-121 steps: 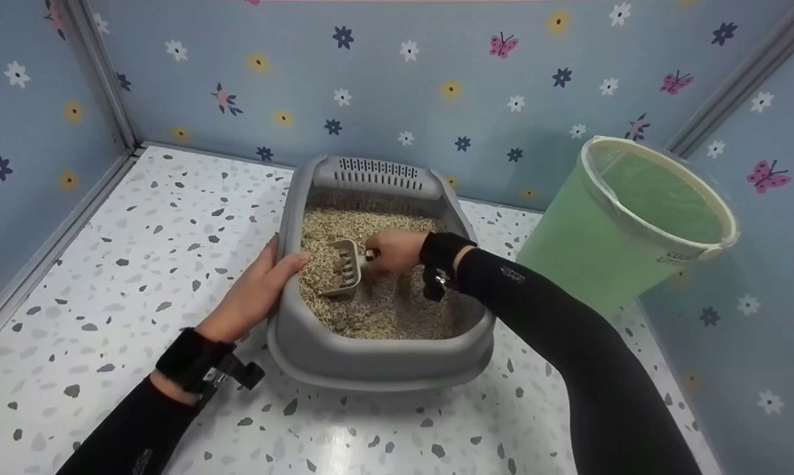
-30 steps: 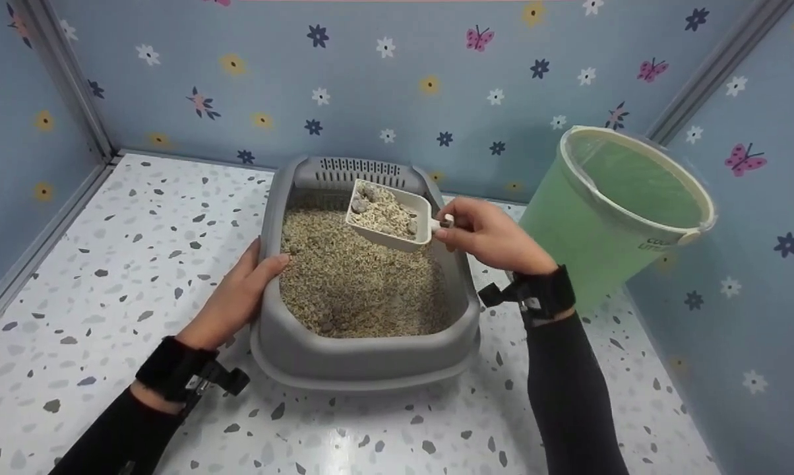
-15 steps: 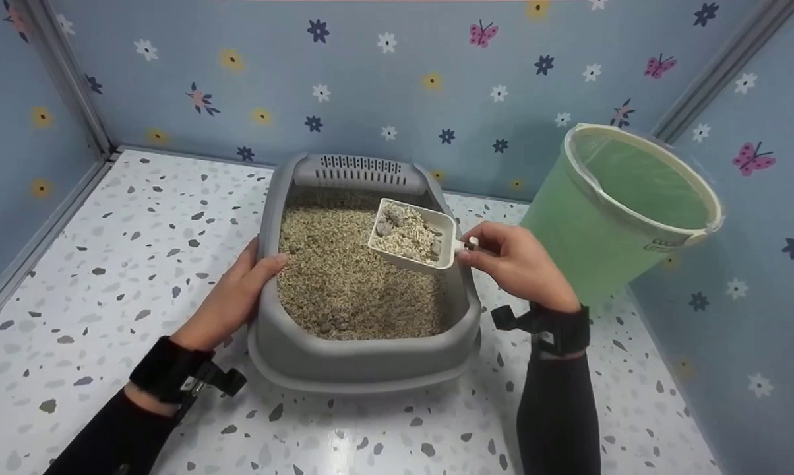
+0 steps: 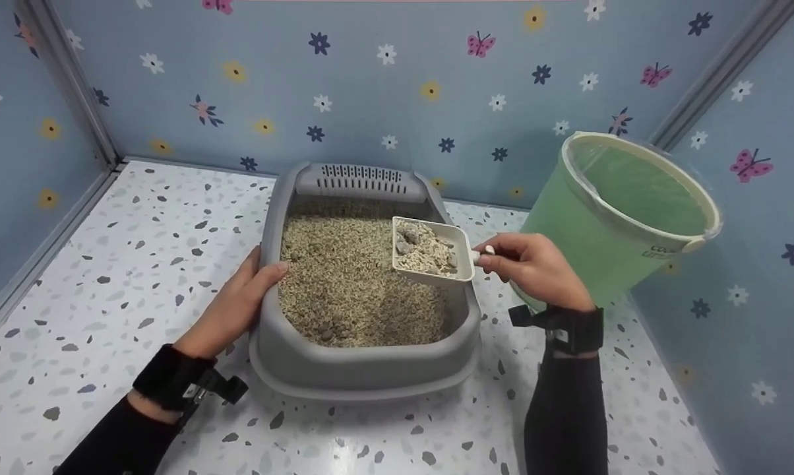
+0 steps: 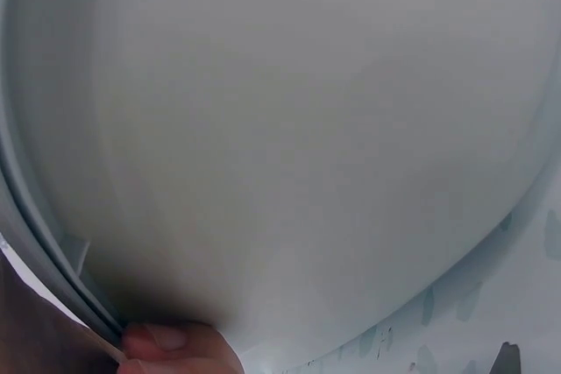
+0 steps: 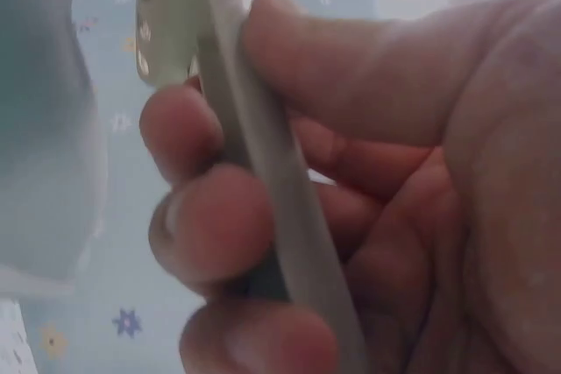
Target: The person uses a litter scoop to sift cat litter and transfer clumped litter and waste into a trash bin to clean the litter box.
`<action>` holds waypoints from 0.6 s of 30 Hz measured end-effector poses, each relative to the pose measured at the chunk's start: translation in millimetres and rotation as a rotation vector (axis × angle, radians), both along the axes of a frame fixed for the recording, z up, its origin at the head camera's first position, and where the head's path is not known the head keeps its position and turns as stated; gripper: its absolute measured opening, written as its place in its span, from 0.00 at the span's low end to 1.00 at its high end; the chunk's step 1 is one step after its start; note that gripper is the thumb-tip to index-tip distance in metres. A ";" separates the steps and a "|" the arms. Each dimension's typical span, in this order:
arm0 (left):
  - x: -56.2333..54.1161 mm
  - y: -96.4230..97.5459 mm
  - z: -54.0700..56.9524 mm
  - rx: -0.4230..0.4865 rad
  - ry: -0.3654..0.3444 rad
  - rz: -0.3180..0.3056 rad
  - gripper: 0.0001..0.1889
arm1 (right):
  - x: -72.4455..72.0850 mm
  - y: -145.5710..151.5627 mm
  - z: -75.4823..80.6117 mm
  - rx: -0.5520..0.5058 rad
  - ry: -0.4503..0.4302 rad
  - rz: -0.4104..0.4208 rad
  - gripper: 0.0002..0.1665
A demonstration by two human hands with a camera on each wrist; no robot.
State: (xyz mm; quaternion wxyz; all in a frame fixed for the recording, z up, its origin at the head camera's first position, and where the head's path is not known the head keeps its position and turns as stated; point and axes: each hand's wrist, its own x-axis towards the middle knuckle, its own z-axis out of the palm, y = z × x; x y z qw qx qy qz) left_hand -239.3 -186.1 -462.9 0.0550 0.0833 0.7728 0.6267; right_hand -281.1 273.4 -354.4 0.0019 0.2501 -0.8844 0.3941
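A grey litter box stands on the floor, with tan litter inside and a few dark clumps near its front. My left hand grips the box's left rim, thumb over the top. In the left wrist view its fingertips press against the box's outer wall under the lip. My right hand holds a white litter scoop by the handle, fingers wrapped around it in the right wrist view. Litter and several grey clumps lie in the scoop, which is held level over the box's right rim.
A pale green bin with a cream rim and a clear liner stands to the right of the box, behind my right hand. Flower-patterned wall panels close off the back and both sides. The floor is white with grey speckles.
My right hand has lifted the scoop out of the litter, loaded, and moved it rightward to the box's right rim, tipping it level. My left hand keeps its grip on the left rim.
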 end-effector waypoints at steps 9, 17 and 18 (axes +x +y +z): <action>0.3 0.2 -2.0 -0.015 -0.021 0.004 0.48 | 0.6 -6.4 -1.2 0.050 0.075 0.094 0.06; 1.2 -0.3 -1.7 -0.027 -0.022 0.006 0.49 | 3.7 -13.2 -2.4 0.047 0.105 0.124 0.08; 0.9 0.1 -1.5 -0.023 -0.018 0.004 0.49 | 4.2 -12.9 -1.9 0.039 0.114 0.121 0.07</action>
